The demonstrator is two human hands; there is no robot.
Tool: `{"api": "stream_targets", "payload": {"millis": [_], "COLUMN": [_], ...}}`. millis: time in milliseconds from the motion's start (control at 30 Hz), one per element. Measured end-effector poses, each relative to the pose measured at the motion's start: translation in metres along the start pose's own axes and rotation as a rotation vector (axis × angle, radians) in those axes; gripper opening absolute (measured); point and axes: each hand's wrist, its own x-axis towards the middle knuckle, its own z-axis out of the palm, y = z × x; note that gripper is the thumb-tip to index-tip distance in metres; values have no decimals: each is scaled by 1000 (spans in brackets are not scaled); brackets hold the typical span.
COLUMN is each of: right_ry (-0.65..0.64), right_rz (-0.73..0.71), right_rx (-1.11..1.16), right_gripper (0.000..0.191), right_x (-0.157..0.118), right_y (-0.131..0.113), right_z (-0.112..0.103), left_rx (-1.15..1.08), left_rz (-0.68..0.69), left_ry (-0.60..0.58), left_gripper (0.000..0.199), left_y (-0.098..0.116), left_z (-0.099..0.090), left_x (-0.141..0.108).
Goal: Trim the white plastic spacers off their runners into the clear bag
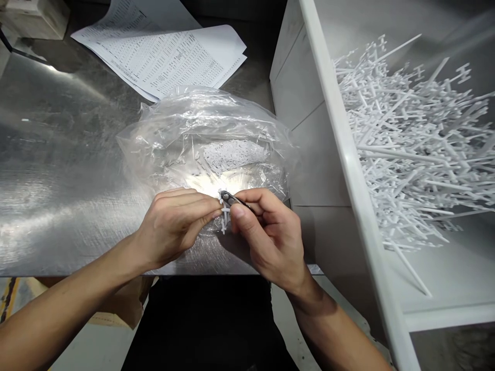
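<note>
Between the fingertips of my left hand [181, 219] is a small white plastic sprue [225, 219] with short side branches. My right hand [266, 232] is closed around a pair of small flush cutters [232, 199], whose dark jaws touch or nearly touch the sprue's upper end. Both hands are over the front of an open clear plastic bag [185, 116]. Inside the bag lies a heap of tiny white plastic parts [235, 154]. My palm hides most of the cutters' handles.
On the right stands a white bin [348, 154] piled with white sprues [417, 149], some sticking up. Printed sheets [174, 56] lie behind the bag on the metal table [58, 170]. A box [36, 18] is at the back left, and a cardboard box [124, 304] is below the table edge.
</note>
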Motion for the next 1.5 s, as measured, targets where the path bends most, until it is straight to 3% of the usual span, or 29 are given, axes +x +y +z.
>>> {"api": "stream_targets", "payload": {"millis": [233,400,533,867,1133,1367,1500], "right_ry": [20,101,77,47,24,53,-27], "right_rz": [61,69,78,76,-29,11,0], "right_rx": [105,177,105,5,-203,-14,37], "right_gripper": [15,13,13,11,12,11,7], "right_x": [5,4,2,1,-3,-1,-1], "right_y": [-5,-5,-5,-7,-1,-3,-8], "right_z": [2,-2,-4,-1,-4,-3,-2], "left_rx": [0,-135,-223,-247,-231,-203,-180], "left_rz": [-38,-235,-341,-316,-370,-435,-432], "left_ry": [18,83,161,200,191,181,180], "left_gripper": [12,9,10,10,11,11,12], "left_y": [1,1,1,1,1,2,2], "left_z": [-1,-6,-9,-8,-7,-4,-4], "left_x": [1,0,0,0,-1,0,0]}}
